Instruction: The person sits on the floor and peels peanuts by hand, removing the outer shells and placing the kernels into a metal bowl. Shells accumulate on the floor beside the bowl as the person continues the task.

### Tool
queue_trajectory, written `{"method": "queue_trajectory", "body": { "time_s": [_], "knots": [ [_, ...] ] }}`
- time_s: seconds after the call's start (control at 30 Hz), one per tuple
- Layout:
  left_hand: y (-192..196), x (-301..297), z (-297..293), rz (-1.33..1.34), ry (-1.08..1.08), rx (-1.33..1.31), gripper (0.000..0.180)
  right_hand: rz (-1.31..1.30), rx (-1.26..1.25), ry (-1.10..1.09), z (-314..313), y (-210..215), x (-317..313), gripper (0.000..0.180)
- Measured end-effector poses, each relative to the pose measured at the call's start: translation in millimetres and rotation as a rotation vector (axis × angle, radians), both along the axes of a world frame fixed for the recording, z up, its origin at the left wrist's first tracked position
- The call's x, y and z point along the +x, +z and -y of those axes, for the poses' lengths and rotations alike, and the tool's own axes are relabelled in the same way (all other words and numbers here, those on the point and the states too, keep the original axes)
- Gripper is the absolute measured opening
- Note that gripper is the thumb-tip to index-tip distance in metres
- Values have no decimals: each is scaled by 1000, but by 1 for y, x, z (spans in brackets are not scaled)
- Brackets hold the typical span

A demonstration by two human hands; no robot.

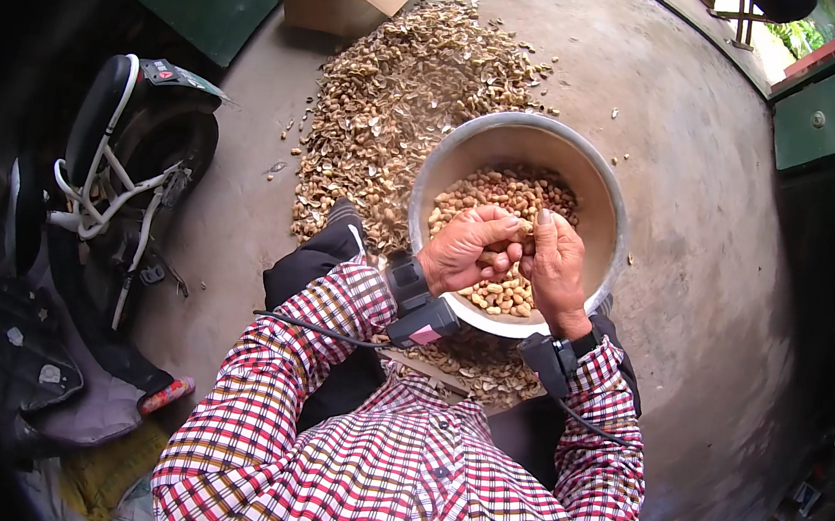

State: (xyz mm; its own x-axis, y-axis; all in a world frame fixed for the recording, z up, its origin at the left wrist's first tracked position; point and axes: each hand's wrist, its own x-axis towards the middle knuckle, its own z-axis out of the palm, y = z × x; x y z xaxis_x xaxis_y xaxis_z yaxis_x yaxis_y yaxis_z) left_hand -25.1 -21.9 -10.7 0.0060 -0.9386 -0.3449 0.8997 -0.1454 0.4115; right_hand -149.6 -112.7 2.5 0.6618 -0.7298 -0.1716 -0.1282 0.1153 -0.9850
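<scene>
A large metal basin (601, 200) stands between my legs, with a heap of unshelled peanuts (502, 297) in its bottom. Over it my two hands meet, fingers bent inward. My left hand (464, 252) is closed, pinching a peanut (525, 233) at its fingertips; another tan peanut seems to show lower in its curled fingers. Against the same peanut, my right hand (559, 271) is closed too, its thumb pointing up and its fingertips partly hidden. Reddish kernels appear among the pods toward the basin's far side.
Broken peanut shells (382, 106) spread across the concrete floor (700, 248) left of and beyond the basin, with more beneath its near side. A cardboard box (326, 9) sits at the far edge. On the left stands a white-framed wheeled vehicle (104, 180); green panels (833, 120) flank the floor.
</scene>
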Motion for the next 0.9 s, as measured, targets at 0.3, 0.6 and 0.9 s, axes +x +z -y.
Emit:
{"method": "queue_trajectory", "body": {
  "time_s": [0.3,0.6,0.9],
  "knots": [
    [-8,9,-3,-25,-133,-81,11,40,247,161,8,14,-8,32],
    [6,9,0,86,-149,-68,12,225,699,223,14,22,-18,27],
    [19,21,1,339,-39,71,13,274,594,252,29,23,-30,27]
  ]
}}
